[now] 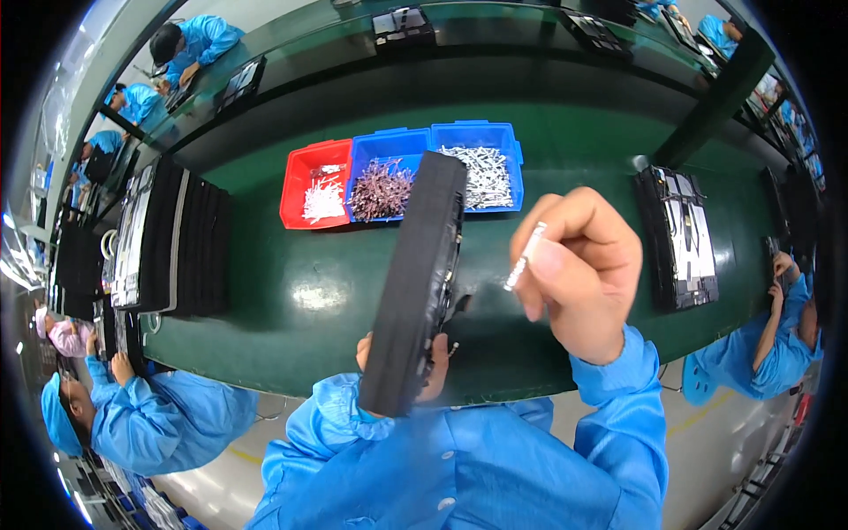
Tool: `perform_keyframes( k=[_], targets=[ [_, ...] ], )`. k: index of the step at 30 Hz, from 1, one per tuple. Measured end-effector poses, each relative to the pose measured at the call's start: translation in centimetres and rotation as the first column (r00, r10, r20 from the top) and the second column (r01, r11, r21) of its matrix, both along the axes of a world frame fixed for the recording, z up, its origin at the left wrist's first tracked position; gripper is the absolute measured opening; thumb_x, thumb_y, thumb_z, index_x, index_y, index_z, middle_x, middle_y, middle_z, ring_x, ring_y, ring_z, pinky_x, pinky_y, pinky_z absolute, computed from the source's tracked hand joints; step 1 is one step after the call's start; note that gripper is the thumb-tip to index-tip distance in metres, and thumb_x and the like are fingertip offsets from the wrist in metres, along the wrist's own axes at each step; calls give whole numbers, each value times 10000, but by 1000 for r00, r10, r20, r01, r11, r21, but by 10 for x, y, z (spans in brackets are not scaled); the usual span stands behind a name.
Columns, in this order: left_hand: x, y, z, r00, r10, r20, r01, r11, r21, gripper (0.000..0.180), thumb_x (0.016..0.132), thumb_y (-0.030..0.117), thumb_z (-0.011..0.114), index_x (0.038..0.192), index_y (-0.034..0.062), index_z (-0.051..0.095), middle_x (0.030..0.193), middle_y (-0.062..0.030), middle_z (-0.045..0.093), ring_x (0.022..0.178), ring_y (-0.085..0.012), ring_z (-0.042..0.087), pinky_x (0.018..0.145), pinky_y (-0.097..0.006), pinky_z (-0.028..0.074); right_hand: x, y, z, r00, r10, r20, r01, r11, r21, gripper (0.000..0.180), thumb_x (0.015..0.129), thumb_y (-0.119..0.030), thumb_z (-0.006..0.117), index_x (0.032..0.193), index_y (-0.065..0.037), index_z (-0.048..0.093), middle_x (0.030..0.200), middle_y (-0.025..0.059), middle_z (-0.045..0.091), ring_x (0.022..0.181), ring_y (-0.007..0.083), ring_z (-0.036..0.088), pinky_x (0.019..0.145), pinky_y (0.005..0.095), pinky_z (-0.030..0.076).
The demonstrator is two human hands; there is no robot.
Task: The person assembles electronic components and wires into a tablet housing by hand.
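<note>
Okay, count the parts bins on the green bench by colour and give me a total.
Red bin: 1
Blue bins: 2
Total: 3 bins, in a row on the green bench, beyond the black tray held upright in the left hand.

**Bright overhead light, heavy fisheye bend**

The scene is evenly and brightly lit from above. A soft pale glare patch sits on the green table (300,291) just left of the black tray (413,283), and fainter sheen runs along the table's far edge. Shadows are short and soft; a dark one lies under the tray's lower right side. The tray, held close to the lens, looks slightly soft, and the right hand (579,265) beside it is mildly blurred. The bins beyond the tray stay sharp. Straight table edges curve strongly away from the tray, and the corners fall to black vignette, with washed-out highlights at far left.
</note>
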State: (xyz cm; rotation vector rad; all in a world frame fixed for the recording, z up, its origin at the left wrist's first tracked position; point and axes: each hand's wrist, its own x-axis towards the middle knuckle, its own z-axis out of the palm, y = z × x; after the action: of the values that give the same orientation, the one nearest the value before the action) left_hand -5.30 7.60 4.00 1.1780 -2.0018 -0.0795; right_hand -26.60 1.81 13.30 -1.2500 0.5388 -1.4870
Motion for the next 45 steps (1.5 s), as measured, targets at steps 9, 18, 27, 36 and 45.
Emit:
perform_keyframes(
  k=[9,18,27,36,45],
  targets=[
    [4,-10,-25,963,-185,-196,151,973,-175,384,718,-13,732,1084,-111,669,692,-98,581,517,-243,606,450,-334,452,5,20,14,953,280,117,-298,937,183,47,942,52,656,976,51,623,894,112,731,762,93,680,646,224,536],
    [2,-9,-32,965,-106,-241,54,976,-211,459,708,2,738,1138,-135,653,674,-99,569,523,-245,599,461,-338,453,25,32,-3,934,354,46,-356,914,195,42,967,7,663,986,9,626,909,63,670,780,83,632,644,226,468],
    [1,-11,-68,956,-78,-284,69,997,-39,326,729,-5,726,1049,-55,685,743,-101,605,556,-238,623,471,-338,483,32,29,-8,948,316,-49,-311,947,84,45,922,10,658,927,1,615,1040,92,569,927,133,553,836,280,463],
    [7,-3,-85,947,-48,-318,94,987,132,340,753,11,733,1086,-47,692,827,-122,663,624,-250,684,503,-332,516,30,34,-2,942,335,-35,-323,929,180,61,925,-4,647,890,10,599,1041,88,557,923,112,516,838,266,439],
    [8,1,-85,937,-50,-345,121,975,188,338,748,14,751,1076,-42,691,821,-119,664,617,-250,685,508,-336,523,29,34,-3,940,337,-47,-326,931,165,64,927,0,660,889,14,610,1037,85,556,924,112,524,836,263,445]
  ],
)
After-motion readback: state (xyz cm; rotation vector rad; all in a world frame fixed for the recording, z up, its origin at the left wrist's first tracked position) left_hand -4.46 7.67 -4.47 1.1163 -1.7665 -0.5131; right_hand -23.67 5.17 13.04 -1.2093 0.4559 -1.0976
